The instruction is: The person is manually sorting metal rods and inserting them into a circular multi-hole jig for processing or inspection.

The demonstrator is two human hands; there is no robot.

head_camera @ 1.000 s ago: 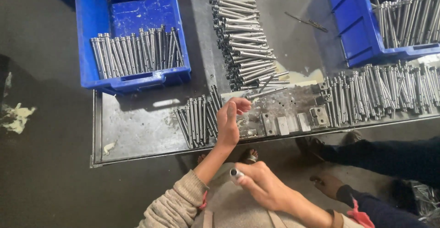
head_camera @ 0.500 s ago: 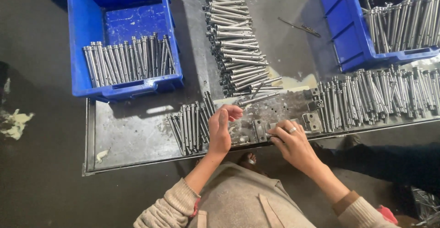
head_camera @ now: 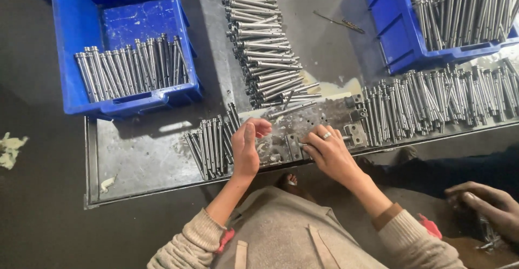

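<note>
Metal rods [head_camera: 212,143], slim and grey with a dull shine, lie in a tight row on the steel table [head_camera: 143,158] just left of the left hand [head_camera: 246,149]. That hand stands edge-on with its fingers curled loosely and spread apart, gripping nothing, much as it did half a second ago. The right hand [head_camera: 328,151] has moved in since then: it now rests on the small perforated fixture plate [head_camera: 303,131] near the table's front edge, its grip pressed together on what looks like a short metal pin [head_camera: 306,144], though the view is too small to be sure. A second earlier this hand was down by the lap, away from the table.

Two blue plastic bins show: the left bin [head_camera: 70,58] holds one row of rods, the right bin [head_camera: 397,36] is packed with many. Outside the bins three groups of rods show: the small row by the left hand, a long stack [head_camera: 259,42] running up the middle, and a wide row [head_camera: 432,104] along the right. A thin dark bit [head_camera: 340,22] lies alone beyond the stack. Another person's hand [head_camera: 486,204] shows at the lower right.
</note>
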